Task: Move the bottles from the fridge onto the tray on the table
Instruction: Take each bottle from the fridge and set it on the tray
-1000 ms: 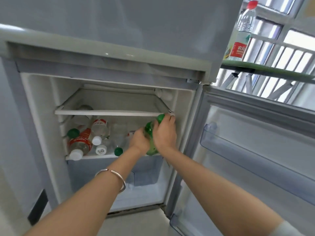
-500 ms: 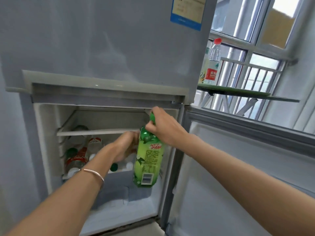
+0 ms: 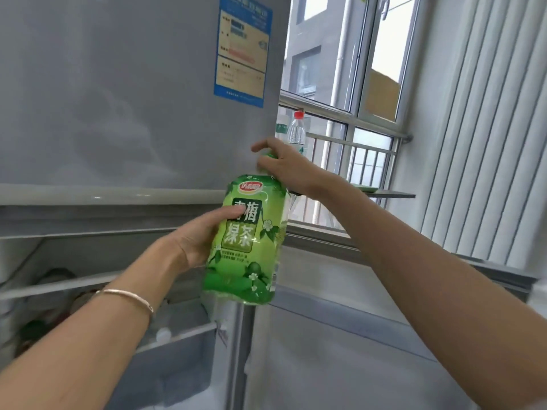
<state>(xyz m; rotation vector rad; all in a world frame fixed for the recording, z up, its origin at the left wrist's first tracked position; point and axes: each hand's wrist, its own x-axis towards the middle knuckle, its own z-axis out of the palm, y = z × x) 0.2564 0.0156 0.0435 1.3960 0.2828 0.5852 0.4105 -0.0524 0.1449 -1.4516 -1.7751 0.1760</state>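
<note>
The left hand (image 3: 201, 238), with a thin bracelet (image 3: 130, 295) on its wrist, is curling round the middle of the green bottle (image 3: 245, 247), and its thumb is lying across the label. The bottle is standing almost straight up in the air, outside the fridge (image 3: 118, 113), by its right edge. The right hand (image 3: 284, 167) is gripping the bottle's top, with one finger sticking out. Other bottles (image 3: 163, 334) are lying low in the fridge, too blurry to count. The bench (image 3: 393, 195) is sitting farther back by the window (image 3: 381, 54), to the right, past the right hand. A red-capped bottle (image 3: 297, 131) is showing there. I think the bottle is going to need carrying right and away, and the right hand is nearer.
</note>
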